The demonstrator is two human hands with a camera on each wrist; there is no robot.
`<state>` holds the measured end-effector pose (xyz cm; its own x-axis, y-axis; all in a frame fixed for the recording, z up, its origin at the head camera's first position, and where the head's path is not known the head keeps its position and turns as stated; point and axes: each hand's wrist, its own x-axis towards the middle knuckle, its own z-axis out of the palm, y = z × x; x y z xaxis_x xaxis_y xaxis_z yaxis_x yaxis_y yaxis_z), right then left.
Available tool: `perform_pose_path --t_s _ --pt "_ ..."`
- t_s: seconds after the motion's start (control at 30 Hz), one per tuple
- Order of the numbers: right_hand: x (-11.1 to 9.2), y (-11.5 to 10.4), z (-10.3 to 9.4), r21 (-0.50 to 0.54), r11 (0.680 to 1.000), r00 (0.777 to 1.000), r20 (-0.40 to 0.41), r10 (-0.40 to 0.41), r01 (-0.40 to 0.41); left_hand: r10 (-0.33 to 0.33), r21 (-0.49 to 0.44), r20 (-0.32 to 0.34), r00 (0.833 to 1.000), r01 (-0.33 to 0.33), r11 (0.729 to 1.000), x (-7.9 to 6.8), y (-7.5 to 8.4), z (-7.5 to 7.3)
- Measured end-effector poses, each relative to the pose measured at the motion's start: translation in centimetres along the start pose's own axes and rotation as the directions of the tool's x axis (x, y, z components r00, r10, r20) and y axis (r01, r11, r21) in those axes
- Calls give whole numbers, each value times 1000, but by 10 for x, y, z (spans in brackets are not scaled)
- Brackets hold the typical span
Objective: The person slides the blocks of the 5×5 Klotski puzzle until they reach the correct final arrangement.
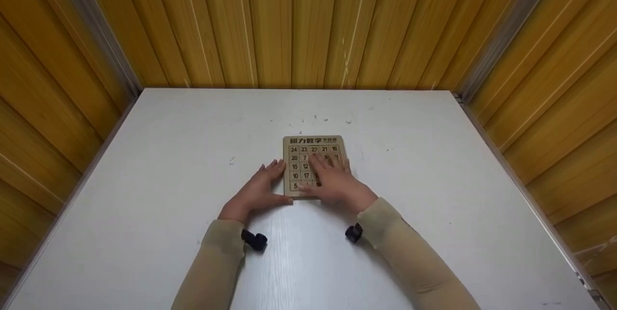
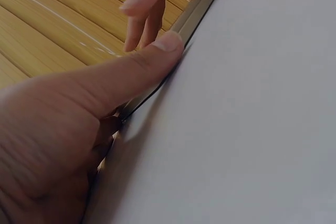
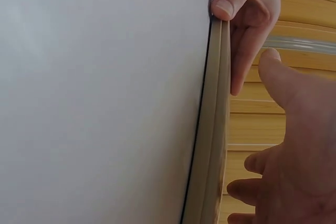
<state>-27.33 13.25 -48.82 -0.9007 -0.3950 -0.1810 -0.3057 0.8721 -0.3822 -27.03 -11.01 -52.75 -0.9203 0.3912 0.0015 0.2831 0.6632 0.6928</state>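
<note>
A wooden sliding number puzzle point(image 1: 295, 167) lies flat on the white table, printed characters along its top and numbered tiles in rows below. My left hand point(image 1: 258, 194) holds its lower left corner, fingers along the left side and thumb against the bottom edge. In the left wrist view that thumb presses the puzzle's edge point(image 2: 197, 17). Over the right part of the tiles spreads my right hand point(image 1: 340, 184), covering several numbers. The right wrist view shows the right hand point(image 3: 304, 150) with its fingers apart, above the board's face; their contact with tiles is hidden.
The white table point(image 1: 409, 155) extends around the puzzle on all sides, with small dark marks beyond it. Yellow wood-look panels point(image 1: 308, 25) close off the back and both sides. Each wrist carries a small black camera point(image 1: 255, 241).
</note>
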Motion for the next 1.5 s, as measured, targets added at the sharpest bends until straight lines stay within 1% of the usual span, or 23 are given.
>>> perform_pose_path --t_s 0.1,0.17,0.3,0.6,0.73,0.9,1.07,1.17,1.3,1.4,1.5 --pt "-14 -2 0 19 1000 999 30 10 -10 2 -15 -2 1000 -2 1000 -1 0 -2" --pt "-21 -3 0 9 1000 999 46 7 -7 -5 -30 -7 1000 5 1000 -2 -1 -2" --pt "-27 -6 2 -12 1000 999 51 -15 16 -18 -42 -22 1000 17 999 -3 -2 -2" --pt "-27 -9 2 -53 998 998 65 -12 16 -23 29 -33 999 24 999 -2 -4 1" --pt "-22 -8 1 -58 998 998 61 -6 10 -18 45 -33 999 20 999 -2 -5 2" --pt "-13 -6 -1 -48 999 999 52 13 -10 6 70 -31 1000 -4 998 -2 -5 2" --pt "-5 -8 -4 -40 998 997 58 42 -39 6 64 -38 999 -3 998 -3 -4 2" --pt "-3 -8 -5 -41 998 997 58 43 -40 6 61 -43 999 -3 998 -3 -4 2" --pt "-7 -6 -3 -22 999 998 53 28 -27 0 59 -35 999 2 998 -4 -4 2" --pt "-14 -5 -2 -22 1000 998 63 15 -14 -4 66 -30 1000 6 998 -4 -3 2" --pt "-25 -6 -1 -44 999 997 78 -11 14 -14 68 -36 999 17 998 -3 -2 2"
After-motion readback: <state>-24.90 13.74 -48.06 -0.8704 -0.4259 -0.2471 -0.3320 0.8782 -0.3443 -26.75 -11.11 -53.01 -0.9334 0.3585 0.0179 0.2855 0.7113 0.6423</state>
